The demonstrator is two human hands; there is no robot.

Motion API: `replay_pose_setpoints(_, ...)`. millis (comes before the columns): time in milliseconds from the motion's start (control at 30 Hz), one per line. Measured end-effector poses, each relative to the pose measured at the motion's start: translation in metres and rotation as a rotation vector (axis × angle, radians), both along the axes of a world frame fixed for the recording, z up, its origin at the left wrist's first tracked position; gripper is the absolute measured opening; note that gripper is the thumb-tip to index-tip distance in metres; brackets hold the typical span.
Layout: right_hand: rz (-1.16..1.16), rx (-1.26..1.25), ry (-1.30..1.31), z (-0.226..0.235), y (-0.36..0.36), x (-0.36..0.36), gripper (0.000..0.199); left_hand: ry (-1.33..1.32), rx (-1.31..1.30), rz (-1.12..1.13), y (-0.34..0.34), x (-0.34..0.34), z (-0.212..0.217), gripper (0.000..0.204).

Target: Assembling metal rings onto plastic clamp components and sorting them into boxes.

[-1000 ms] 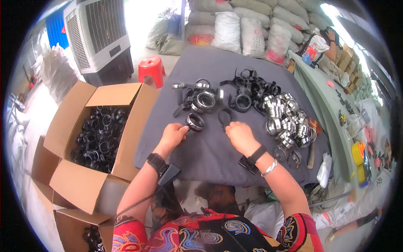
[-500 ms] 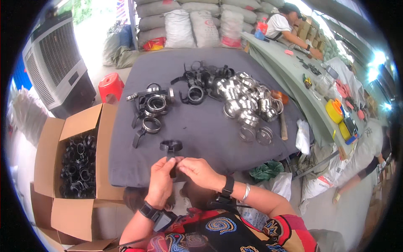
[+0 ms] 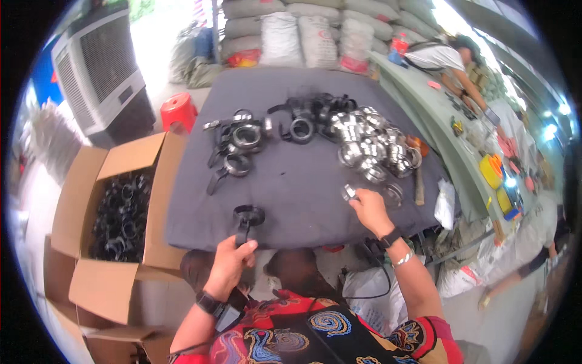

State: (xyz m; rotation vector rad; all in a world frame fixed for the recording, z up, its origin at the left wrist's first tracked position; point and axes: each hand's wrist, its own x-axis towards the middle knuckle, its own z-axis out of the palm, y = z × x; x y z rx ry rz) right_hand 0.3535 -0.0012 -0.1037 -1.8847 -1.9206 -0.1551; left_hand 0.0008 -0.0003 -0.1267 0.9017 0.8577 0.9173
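My left hand [image 3: 230, 265] grips the stem of a black ring-shaped clamp [image 3: 248, 215], its round end standing above the near edge of the grey padded table [image 3: 291, 200]. Over to the right, my right hand [image 3: 372, 212] pinches a shiny metal ring [image 3: 348, 193] at its fingertips, just in front of a heap of metal rings [image 3: 371, 145]. Behind that heap lie black clamps [image 3: 315, 109]. At the table's left, several black clamps with metal rings in them [image 3: 245, 137] form a separate group.
An open cardboard box [image 3: 159, 200] full of black clamps stands left of the table. A wooden-handled mallet [image 3: 419, 185] lies beside the metal heap. A red stool [image 3: 179, 111] and an air cooler [image 3: 109, 79] are farther left. A co-worker [image 3: 439, 57] leans over the green table [image 3: 418, 91].
My right hand has left the clamp's stem, moved right to the heap and taken a metal ring. My left hand keeps the clamp. The view has shifted slightly, and the co-worker leans lower.
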Motion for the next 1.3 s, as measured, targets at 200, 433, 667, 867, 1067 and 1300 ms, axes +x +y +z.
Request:
replay_pose_setpoints(200,0.342,-0.387,1.053,0.028,-0.010,-0.103,0.009,-0.226,-0.124,0.047,-0.004,0.033,0.028,0.011)
replay_pose_setpoints(433,0.438,-0.235,1.080,0.013,-0.004,-0.155,0.015,-0.459,-0.187,0.123,0.004,0.019,0.016,0.015)
replay_pose_setpoints(667,0.034,-0.015,-0.088,0.009,0.029,-0.088,0.020,-0.666,-0.087,-0.098,0.007,-0.018,0.007,0.025)
replay_pose_setpoints(867,0.466,-0.737,1.305,0.035,0.001,-0.161,0.030,-0.555,-0.004,-0.167,0.002,-0.012,0.005,0.031)
replay_pose_setpoints(1067,0.538,0.000,0.608,0.031,0.017,-0.145,0.015,-0.175,0.018,0.150,-0.003,-0.032,-0.015,0.038)
replay_pose_setpoints(1300,0.413,-0.074,-0.224,-0.002,0.023,-0.143,0.024,0.189,0.119,0.372,-0.014,-0.049,-0.045,0.027)
